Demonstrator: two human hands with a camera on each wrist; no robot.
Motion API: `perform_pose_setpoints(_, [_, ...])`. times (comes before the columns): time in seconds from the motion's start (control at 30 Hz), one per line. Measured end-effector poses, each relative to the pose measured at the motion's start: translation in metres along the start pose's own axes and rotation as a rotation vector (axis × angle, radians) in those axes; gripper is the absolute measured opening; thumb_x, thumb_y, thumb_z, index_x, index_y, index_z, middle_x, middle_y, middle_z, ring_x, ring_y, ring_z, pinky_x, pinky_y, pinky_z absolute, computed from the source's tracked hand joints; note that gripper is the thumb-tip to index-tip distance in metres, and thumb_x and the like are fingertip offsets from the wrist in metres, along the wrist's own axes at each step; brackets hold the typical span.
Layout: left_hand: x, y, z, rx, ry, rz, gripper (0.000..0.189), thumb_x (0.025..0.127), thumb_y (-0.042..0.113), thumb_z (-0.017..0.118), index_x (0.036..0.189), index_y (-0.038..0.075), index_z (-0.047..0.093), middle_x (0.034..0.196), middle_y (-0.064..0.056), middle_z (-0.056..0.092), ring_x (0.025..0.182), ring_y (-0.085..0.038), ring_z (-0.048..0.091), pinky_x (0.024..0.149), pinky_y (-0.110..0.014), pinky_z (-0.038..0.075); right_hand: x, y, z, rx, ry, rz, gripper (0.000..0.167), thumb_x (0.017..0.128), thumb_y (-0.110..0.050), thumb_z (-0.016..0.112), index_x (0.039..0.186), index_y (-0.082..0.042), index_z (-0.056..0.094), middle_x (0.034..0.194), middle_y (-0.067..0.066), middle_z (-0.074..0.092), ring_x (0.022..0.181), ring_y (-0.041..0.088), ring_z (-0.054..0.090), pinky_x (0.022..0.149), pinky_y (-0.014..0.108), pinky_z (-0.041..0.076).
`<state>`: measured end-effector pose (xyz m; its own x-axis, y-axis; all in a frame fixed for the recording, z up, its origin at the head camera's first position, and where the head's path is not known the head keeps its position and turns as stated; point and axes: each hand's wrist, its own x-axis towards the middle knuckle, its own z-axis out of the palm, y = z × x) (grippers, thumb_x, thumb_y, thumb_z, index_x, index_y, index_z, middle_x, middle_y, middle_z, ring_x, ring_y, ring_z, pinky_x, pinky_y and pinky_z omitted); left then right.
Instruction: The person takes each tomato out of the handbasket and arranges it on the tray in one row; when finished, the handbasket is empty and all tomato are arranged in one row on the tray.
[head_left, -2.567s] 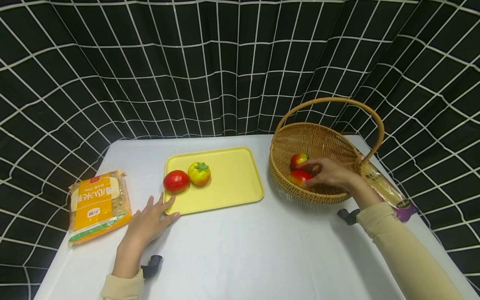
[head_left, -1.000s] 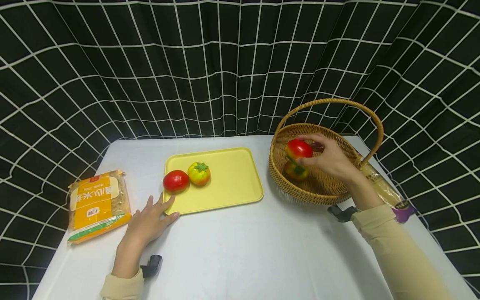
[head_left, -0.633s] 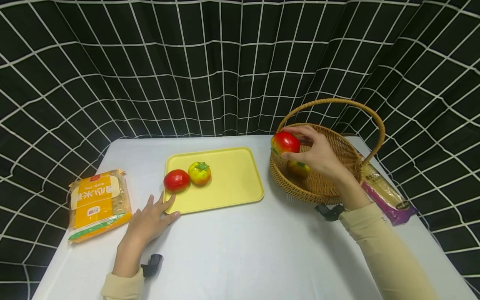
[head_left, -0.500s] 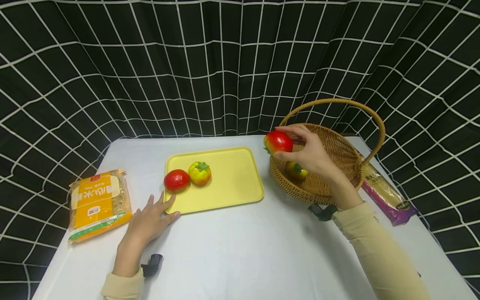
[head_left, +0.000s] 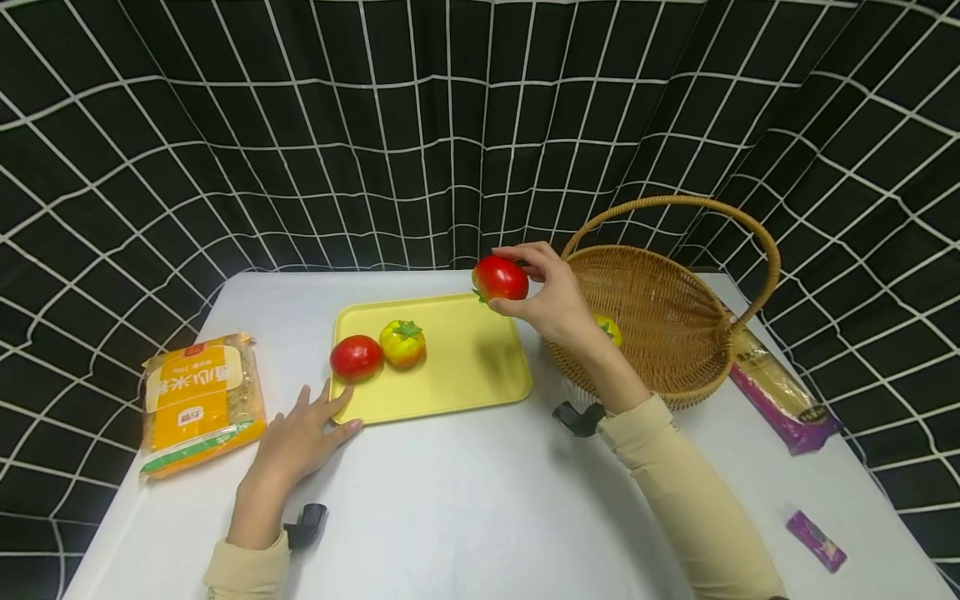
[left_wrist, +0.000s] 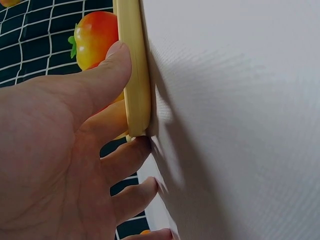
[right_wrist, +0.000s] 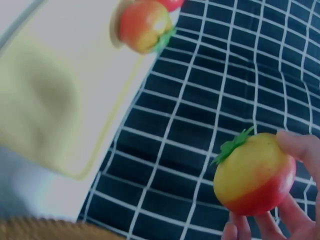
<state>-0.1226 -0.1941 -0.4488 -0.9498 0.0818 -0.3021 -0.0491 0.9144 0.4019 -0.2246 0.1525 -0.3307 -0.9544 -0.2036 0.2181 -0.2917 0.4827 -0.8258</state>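
Note:
My right hand [head_left: 551, 296] grips a red-and-yellow tomato [head_left: 500, 277] with green leaves, thumb below and fingers above, over the back right part of a yellow tray [head_left: 465, 375]. The right wrist view shows the held tomato [right_wrist: 255, 172] with its yellow side and leaves facing the camera. My left hand [head_left: 300, 442] rests at the tray's front left corner, fingers spread; in the left wrist view its thumb [left_wrist: 117, 65] lies on the tray rim [left_wrist: 135, 75]. On the tray's left side, a red tomato [head_left: 356, 358] sits beside a yellow-red tomato [head_left: 402, 343].
A wicker basket [head_left: 645, 292] with a tall arched handle stands on the right, another tomato [head_left: 609, 328] inside, partly hidden by my right arm. An orange food bag [head_left: 202, 400] lies left. A purple-and-gold package [head_left: 783, 396] and a small purple packet [head_left: 817, 540] lie at the right.
My right hand has picked the tomato out of the basket and carried it left to above the tray. My left hand has stayed at the tray corner.

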Motion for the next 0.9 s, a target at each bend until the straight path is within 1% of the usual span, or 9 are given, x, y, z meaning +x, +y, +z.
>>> perform_pose_setpoints(0.1, [0.000, 0.000, 0.000, -0.002, 0.002, 0.003, 0.073, 0.103, 0.053, 0.062, 0.163, 0.016, 0.042, 0.169, -0.028, 0.031, 0.158, -0.059, 0.015, 0.119, -0.083, 0.013, 0.005, 0.001, 0.013, -0.003, -0.005, 0.015, 0.063, 0.083, -0.004, 0.088, 0.142, -0.010, 0.067, 0.143, 0.012, 0.056, 0.133, 0.034, 0.054, 0.119, 0.053, 0.046])
perform_pose_setpoints(0.2, [0.000, 0.000, -0.001, -0.001, 0.002, -0.001, 0.073, 0.103, 0.053, 0.062, 0.163, 0.016, 0.042, 0.169, -0.028, 0.031, 0.158, -0.059, 0.015, 0.119, -0.083, 0.014, 0.010, 0.004, 0.027, 0.001, -0.014, 0.059, 0.062, 0.083, -0.007, 0.089, 0.141, -0.013, 0.068, 0.143, 0.010, 0.056, 0.131, 0.037, 0.056, 0.116, 0.054, 0.050])
perform_pose_setpoints(0.33, [0.000, 0.001, -0.002, 0.000, -0.001, -0.004, 0.073, 0.103, 0.052, 0.062, 0.163, 0.017, 0.042, 0.169, -0.028, 0.031, 0.158, -0.059, 0.015, 0.119, -0.083, 0.014, 0.014, 0.011, 0.047, -0.003, -0.034, 0.108, 0.065, 0.082, -0.009, 0.091, 0.142, -0.014, 0.067, 0.141, 0.009, 0.056, 0.131, 0.038, 0.061, 0.111, 0.052, 0.056])
perform_pose_setpoints(0.43, [0.000, 0.001, -0.002, -0.004, -0.002, 0.000, 0.073, 0.103, 0.052, 0.062, 0.163, 0.016, 0.042, 0.169, -0.027, 0.031, 0.158, -0.059, 0.015, 0.120, -0.083, 0.014, 0.016, 0.016, 0.062, -0.018, -0.053, 0.123, 0.067, 0.081, -0.008, 0.092, 0.143, -0.013, 0.066, 0.140, 0.010, 0.056, 0.131, 0.036, 0.063, 0.111, 0.050, 0.056])
perform_pose_setpoints(0.57, [0.000, 0.001, -0.002, -0.012, -0.001, 0.011, 0.072, 0.103, 0.052, 0.062, 0.163, 0.016, 0.042, 0.170, -0.026, 0.030, 0.159, -0.058, 0.014, 0.120, -0.083, 0.013, 0.018, 0.025, 0.078, -0.039, -0.079, 0.147, 0.067, 0.080, -0.008, 0.094, 0.141, -0.013, 0.067, 0.140, 0.010, 0.058, 0.129, 0.036, 0.062, 0.111, 0.049, 0.056])
perform_pose_setpoints(0.7, [0.001, 0.001, -0.002, -0.014, 0.001, 0.020, 0.072, 0.103, 0.052, 0.062, 0.163, 0.016, 0.043, 0.170, -0.026, 0.030, 0.159, -0.058, 0.014, 0.120, -0.083, 0.013, 0.019, 0.033, 0.090, -0.066, -0.096, 0.164, 0.067, 0.078, -0.007, 0.094, 0.140, -0.013, 0.068, 0.140, 0.010, 0.060, 0.128, 0.035, 0.061, 0.110, 0.048, 0.056])
perform_pose_setpoints(0.8, [0.001, 0.001, -0.002, -0.010, 0.001, 0.017, 0.073, 0.103, 0.051, 0.062, 0.163, 0.015, 0.043, 0.170, -0.026, 0.031, 0.159, -0.058, 0.015, 0.120, -0.083, 0.013, 0.019, 0.039, 0.098, -0.103, -0.103, 0.174, 0.067, 0.078, -0.007, 0.095, 0.139, -0.012, 0.068, 0.140, 0.010, 0.060, 0.130, 0.034, 0.058, 0.112, 0.048, 0.055])
perform_pose_setpoints(0.9, [0.001, 0.001, -0.001, -0.008, -0.004, 0.007, 0.072, 0.103, 0.051, 0.062, 0.163, 0.016, 0.042, 0.170, -0.026, 0.030, 0.159, -0.058, 0.014, 0.120, -0.083, 0.013, 0.018, 0.045, 0.107, -0.142, -0.115, 0.191, 0.067, 0.078, -0.008, 0.094, 0.139, -0.011, 0.068, 0.141, 0.009, 0.059, 0.134, 0.034, 0.052, 0.115, 0.050, 0.052])
